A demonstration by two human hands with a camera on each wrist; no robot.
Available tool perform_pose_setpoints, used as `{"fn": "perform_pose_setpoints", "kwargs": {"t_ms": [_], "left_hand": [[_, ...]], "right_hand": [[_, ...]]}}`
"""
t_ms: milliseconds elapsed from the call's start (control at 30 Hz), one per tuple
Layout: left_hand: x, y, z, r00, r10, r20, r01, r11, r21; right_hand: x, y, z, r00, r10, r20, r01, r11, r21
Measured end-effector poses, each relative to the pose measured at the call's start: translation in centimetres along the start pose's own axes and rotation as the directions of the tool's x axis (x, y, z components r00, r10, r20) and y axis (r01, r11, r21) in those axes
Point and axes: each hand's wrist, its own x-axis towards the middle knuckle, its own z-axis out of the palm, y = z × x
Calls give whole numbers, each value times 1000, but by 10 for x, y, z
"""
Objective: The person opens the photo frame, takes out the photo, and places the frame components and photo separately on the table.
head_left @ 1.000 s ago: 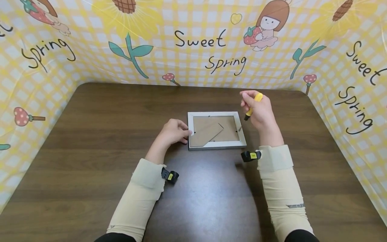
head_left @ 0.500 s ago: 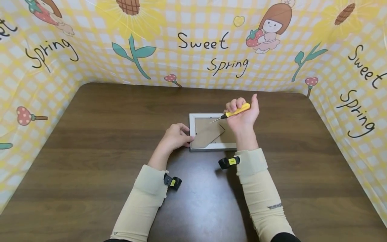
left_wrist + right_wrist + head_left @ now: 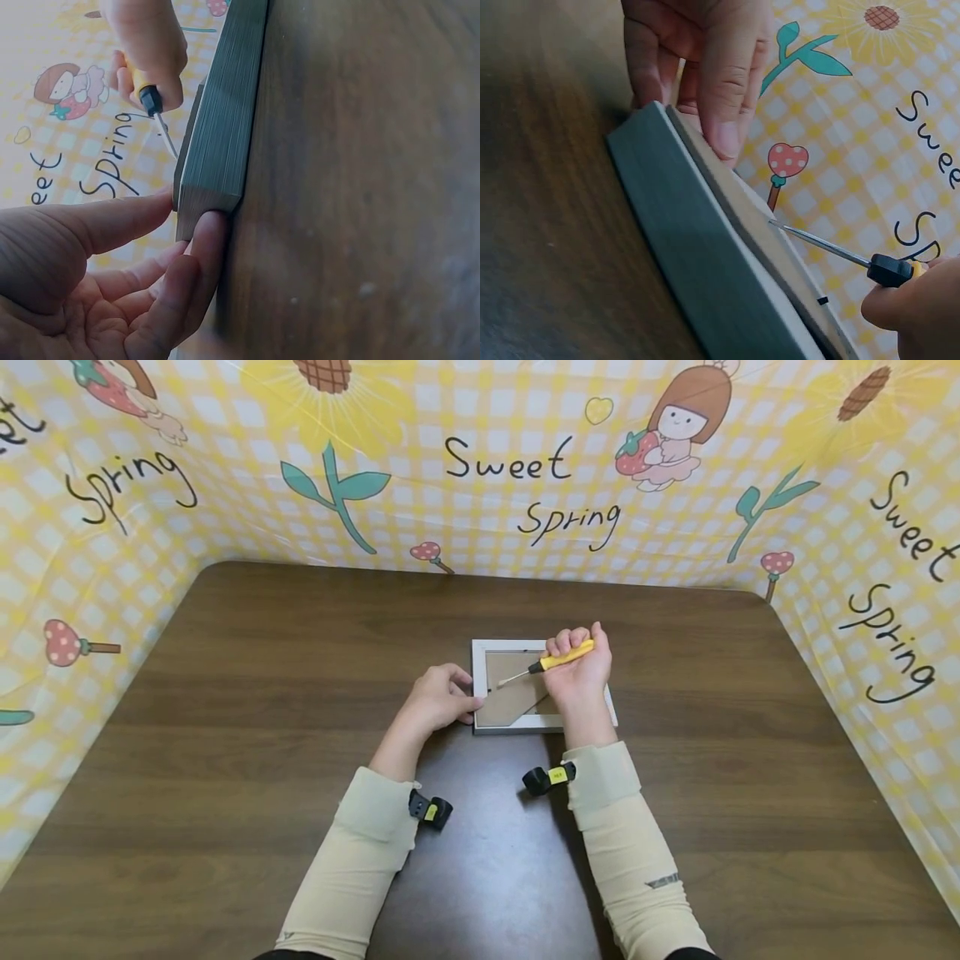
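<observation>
While the printed yellow-and-white cloth (image 3: 255, 485) fills the upper part and both sides of the head view, the dark brown surface (image 3: 225, 710) takes most of the middle and lower part. Two pale sleeves (image 3: 378, 814) come in from the bottom edge. The picture frame (image 3: 540, 722) lies on the surface near the centre, its brown backing board (image 3: 513, 662) facing upward. At its left edge is the left grip (image 3: 437, 697), a bare hand, which pinches the frame between thumb and fingers. The right grip (image 3: 585, 672) is above the right part of the frame, with its fingers curled around the yellow screwdriver (image 3: 558, 660). One second ago this hand was outside the frame, to the right; now it has moved leftward over the board, and the metal tip (image 3: 772, 223) points to the inner left side, while the left grip stays in its place. I judge that the tool is now brought to the place of work, with the frame kept steady. So the frame is directly in the left grip, but below the right one; whether the tip touches it, I cannot tell. Smallest is a dark tab (image 3: 823, 301), at the lower right of the right wrist view, apart from the tip.
</observation>
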Motion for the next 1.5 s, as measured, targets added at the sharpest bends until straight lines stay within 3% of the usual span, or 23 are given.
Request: {"fn": "perform_pose_setpoints", "kwargs": {"t_ms": [333, 533, 833, 1067, 1500], "left_hand": [[-1, -3, -2, 1000, 10, 6, -10, 1000, -11], [-2, -1, -2, 1000, 16, -6, -16, 1000, -5], [-3, 3, 1, 999, 8, -47, -6, 999, 47], [-3, 3, 2, 998, 15, -60, -10, 997, 72], [-3, 3, 4, 998, 27, -48, -24, 998, 61]], "right_hand": [[-1, 14, -3, 998, -24, -49, 24, 1000, -16], [0, 19, -4, 993, -100, -61, 101, 995, 5], [-1, 28, 0, 970, -212, -121, 216, 976, 20], [-4, 34, 4, 954, -237, -183, 249, 967, 47], [-10, 38, 13, 949, -305, -78, 301, 952, -53]]}}
